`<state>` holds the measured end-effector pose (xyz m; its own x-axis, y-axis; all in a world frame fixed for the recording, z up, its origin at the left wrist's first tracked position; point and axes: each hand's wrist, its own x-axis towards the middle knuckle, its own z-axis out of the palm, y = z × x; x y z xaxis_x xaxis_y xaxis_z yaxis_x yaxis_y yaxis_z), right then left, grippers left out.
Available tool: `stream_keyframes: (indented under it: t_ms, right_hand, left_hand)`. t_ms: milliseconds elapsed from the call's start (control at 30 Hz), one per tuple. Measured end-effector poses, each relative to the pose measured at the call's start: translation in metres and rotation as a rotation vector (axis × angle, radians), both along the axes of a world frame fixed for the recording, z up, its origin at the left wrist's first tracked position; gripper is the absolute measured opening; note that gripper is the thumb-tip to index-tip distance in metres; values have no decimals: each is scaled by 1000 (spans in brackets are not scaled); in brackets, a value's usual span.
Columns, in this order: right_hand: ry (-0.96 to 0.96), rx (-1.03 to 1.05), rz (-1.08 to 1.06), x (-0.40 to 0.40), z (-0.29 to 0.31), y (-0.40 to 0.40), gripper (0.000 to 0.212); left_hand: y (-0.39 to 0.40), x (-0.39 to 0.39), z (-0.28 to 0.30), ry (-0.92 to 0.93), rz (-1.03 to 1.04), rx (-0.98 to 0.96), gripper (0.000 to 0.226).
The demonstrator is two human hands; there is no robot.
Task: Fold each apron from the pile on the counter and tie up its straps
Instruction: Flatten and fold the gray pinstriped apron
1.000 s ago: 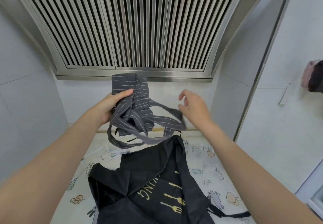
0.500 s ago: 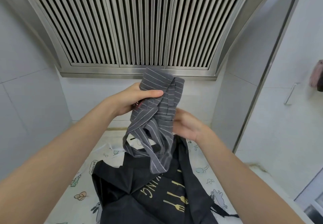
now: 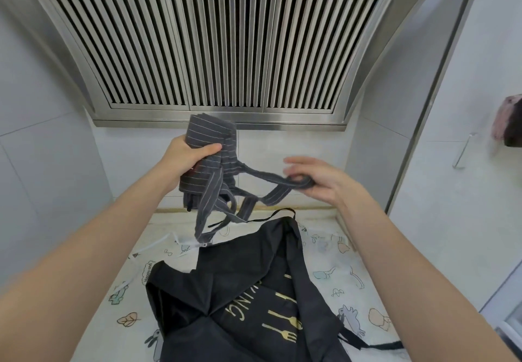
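**Striped apron up in the air, strap pulled out to the side**

We've got the folded grey striped apron (image 3: 207, 161) held up over the surface (image 3: 324, 251), left hand (image 3: 187, 154) wrapped tight round the bundle. Our right hand (image 3: 316, 181) has its grip curled round the strap (image 3: 271, 183), stretched out sideways. Below, the black apron (image 3: 243, 299) with gold cutlery print lies crumpled on a cartoon-print cloth (image 3: 347, 279), under the range hood (image 3: 214, 39).

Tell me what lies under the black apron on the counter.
Under the black apron lies a white cloth with cartoon prints, showing around its edges. Whatever sits beneath the apron's middle is covered.
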<state>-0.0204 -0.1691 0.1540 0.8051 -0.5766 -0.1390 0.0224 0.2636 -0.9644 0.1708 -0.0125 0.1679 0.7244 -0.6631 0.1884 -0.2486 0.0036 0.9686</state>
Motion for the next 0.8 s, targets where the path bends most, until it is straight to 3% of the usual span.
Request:
stream_keyframes:
  t_ms: [167,267,333,400,433,467,500,567,633,700,733,800]
  right_hand:
    - [613,-766,357,3,-10,2,33]
    - [1027,-916,572,11,-23,2,28]
    - [1144,-982,415,18,-37,1,26]
    - [1053,-1219,-57,22,-43,-6,30]
    - [896,-1262,-327,23,-42,-7,27]
    - [649,-1179,-556,26,-39,-7,22]
    - [392,-936,-665,26,-32,-6,21]
    - [-67,-379,-511,25,-13,-2,32]
    - [-241,-198,-163,18,0,-3,59]
    - [-209,-253,173,13,13,-5,96]
    - [-133,-352,306,10,21,-5,102]
    - [65,-633,521,8,38,4,93]
  left_hand:
    - [8,13,14,-179,-12,160,36]
    - [10,7,24,-250,-76,171,38]
    - [10,-6,31,-246,-179,153,32]
    - [10,-20,32,-210,-356,178,31]
    - [9,-26,30,-189,-447,201,33]
    - [9,-29,27,-165,-517,211,35]
    - [8,-31,22,-130,-566,201,38]
    - [5,-28,15,-32,-599,142,59]
    - [3,-20,10,59,-577,111,86]
    - [3,-13,6,61,-595,174,97]
    - [3,-13,4,44,-632,237,98]
    - [0,-17,1,4,-721,330,98]
